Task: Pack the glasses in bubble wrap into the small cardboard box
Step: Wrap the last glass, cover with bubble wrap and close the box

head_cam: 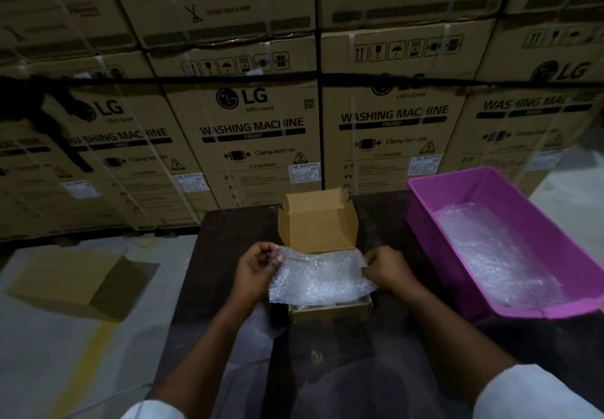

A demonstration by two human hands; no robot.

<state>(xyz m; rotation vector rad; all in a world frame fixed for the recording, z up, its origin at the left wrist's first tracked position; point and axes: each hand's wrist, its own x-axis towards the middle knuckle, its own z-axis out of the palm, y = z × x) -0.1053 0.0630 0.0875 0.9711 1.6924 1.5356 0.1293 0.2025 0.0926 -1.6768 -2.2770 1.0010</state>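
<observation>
A small cardboard box [330, 312] stands on the dark table [228, 229], its lid [318, 222] tipped up at the back. A sheet of bubble wrap [318, 279] is spread over the box's opening and hides most of the inside. My left hand [256, 269] pinches the wrap's left end, and my right hand [387, 269] pinches its right end. Something shows faintly under the wrap's front edge; I cannot tell whether it is the glasses.
A pink plastic tub [434, 196] with more bubble wrap [496, 255] in it sits on the table's right side. A flat cardboard box [75, 284] lies on the floor at the left. Stacked washing machine cartons [255, 130] form a wall behind the table.
</observation>
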